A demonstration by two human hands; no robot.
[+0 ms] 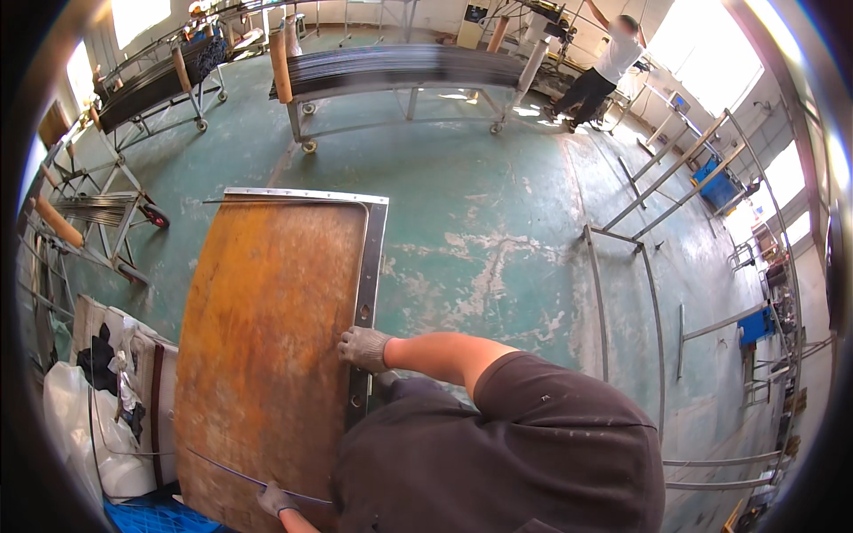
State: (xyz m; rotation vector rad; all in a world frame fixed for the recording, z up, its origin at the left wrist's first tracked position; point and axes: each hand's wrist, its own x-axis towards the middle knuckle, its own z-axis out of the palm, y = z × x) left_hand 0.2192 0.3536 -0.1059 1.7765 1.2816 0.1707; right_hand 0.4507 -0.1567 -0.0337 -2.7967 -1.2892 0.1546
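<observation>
A wooden-topped workbench [267,346] stands in front of me, its brown surface worn and stained. A metal rail with holes [366,306] runs down its right edge, and a ruler-like metal strip [298,194] lines its far edge. A thin bent rod [284,202] lies along the far strip, curves at the far right corner and follows the rail toward me. My right hand [362,348], in a grey glove, is closed over the rod at the rail; its fingertips are partly hidden. Near the bench's front, my gloved left hand [275,499] grips a thin dark rod section [218,465].
A wheeled rack with long dark rods [400,71] stands beyond the bench, with another rack [155,89] at far left. White plastic bags [75,417] lie left of the bench. A metal frame [622,240] stands to the right. Another person [613,62] works at the back right.
</observation>
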